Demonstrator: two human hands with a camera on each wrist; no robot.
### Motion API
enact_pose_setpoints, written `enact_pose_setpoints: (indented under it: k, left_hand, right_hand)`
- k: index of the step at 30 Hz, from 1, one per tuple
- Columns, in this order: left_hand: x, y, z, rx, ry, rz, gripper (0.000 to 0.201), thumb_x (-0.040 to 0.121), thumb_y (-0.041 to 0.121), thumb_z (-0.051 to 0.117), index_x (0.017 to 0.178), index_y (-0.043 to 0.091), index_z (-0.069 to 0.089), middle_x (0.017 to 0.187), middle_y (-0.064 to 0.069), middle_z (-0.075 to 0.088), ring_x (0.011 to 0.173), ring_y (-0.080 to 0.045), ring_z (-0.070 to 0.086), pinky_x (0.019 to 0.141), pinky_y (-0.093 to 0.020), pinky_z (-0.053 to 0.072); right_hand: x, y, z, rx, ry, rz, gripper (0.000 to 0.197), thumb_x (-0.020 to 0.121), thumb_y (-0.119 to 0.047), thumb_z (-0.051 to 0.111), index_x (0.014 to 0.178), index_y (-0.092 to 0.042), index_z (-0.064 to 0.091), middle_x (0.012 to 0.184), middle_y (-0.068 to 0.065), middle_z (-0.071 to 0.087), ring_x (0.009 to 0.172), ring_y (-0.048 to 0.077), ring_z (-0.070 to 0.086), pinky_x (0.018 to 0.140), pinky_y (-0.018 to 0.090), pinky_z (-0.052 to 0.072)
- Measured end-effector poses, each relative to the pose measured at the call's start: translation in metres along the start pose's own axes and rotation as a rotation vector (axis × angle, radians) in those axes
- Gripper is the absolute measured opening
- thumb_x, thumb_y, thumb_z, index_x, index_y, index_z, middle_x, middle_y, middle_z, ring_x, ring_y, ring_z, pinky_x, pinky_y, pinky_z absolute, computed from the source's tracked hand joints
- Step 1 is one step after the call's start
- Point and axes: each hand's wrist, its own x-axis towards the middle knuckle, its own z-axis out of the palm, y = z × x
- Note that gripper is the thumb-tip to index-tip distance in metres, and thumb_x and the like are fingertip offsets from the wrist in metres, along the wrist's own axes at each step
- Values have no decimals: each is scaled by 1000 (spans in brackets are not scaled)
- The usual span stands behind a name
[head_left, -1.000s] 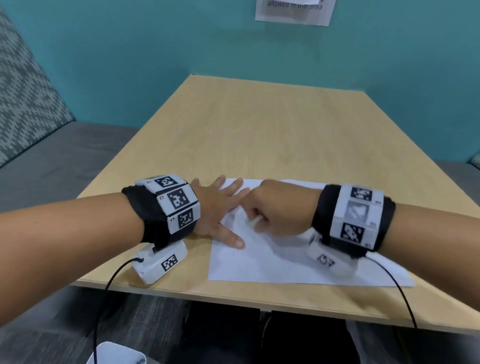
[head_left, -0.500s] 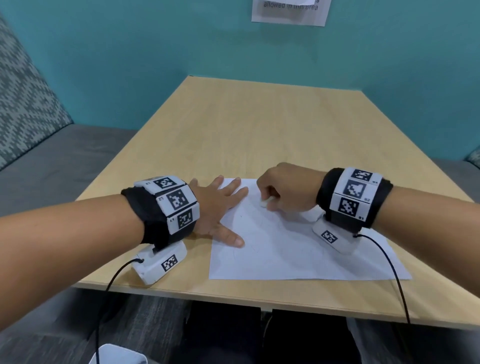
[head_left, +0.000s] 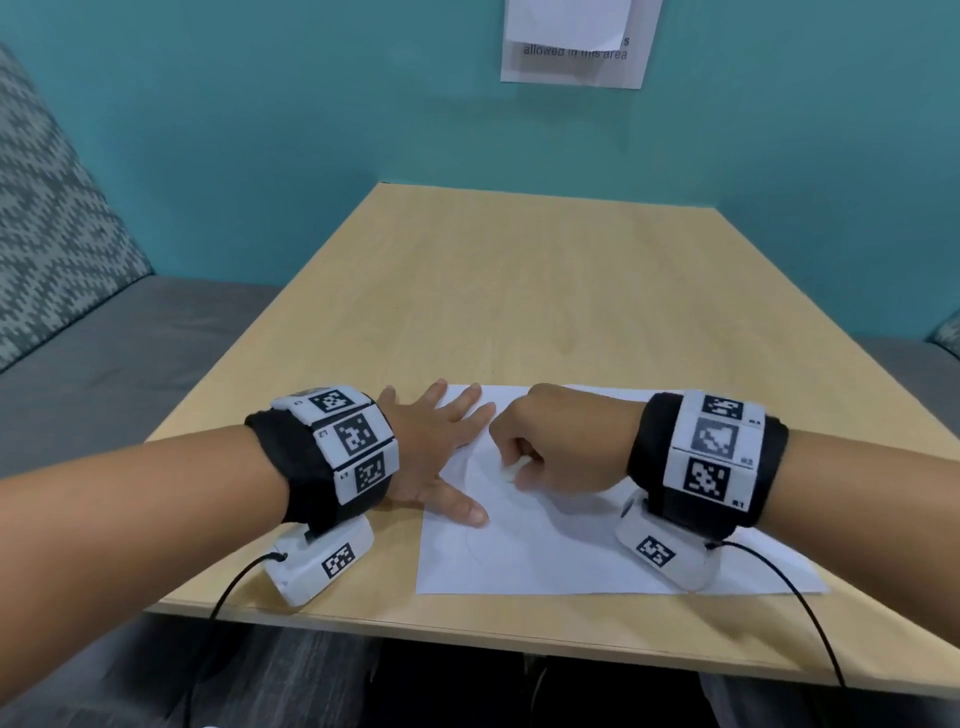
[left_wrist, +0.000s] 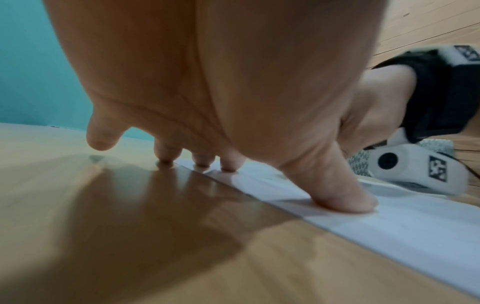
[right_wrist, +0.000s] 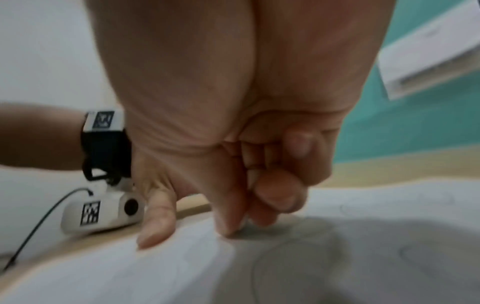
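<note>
Left hand (head_left: 431, 457) pressing paper (head_left: 571, 551) edge, tabletop (head_left: 519, 291) beyond

Both forearms are held stretched fwd, bare & angled inward, so the hands are kept just beside each other. The left hand (head_left: 431, 457) is laid palm-down w/ fingers (left_wrist: 201, 161) straight & spread. Its palm is arched up, three fingertips & the thumb tip are pressed down, and the little finger is raised slightly. The thumb is splayed wide to the right. The right hand (head_left: 563, 447) is curled into a fist, knuckles up. A small white piece (head_left: 511, 470) is pinched betw. thumb & index, w/ the other fingers tucked under. Whether the hands touch can't be told.
</note>
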Motion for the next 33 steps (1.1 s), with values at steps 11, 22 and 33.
enact_pose_setpoints:
  k: [11,22,33]
  left_hand:
    - [-2,13,-17,69,11,-15,120,73,86,50,156,29,-18,161,7,-29,148,-26,-27,114,-68,-8]
    - [16,24,-11,-32,62,138,95,72,81,59,151,46,20,164,11,-20,151,-27,-19,113,-71,1]
    - [13,25,-12,-67,72,125,102,73,80,59,155,41,11,164,13,-18,150,-25,-21,114,-69,0]
  right_hand:
    - [3,31,-10,27,97,154,9,80,-16,65,74,-17,58,63,-10,52,58,8,47,57,24,39]
    - [-14,-2,4,36,5,-90,7,82,-14,67,83,-14,60,62,-18,41,58,0,40,55,18,31]
    - [-10,3,-5,34,-16,-57,8,79,-15,68,86,-12,64,64,-16,46,60,3,44,58,18,36]
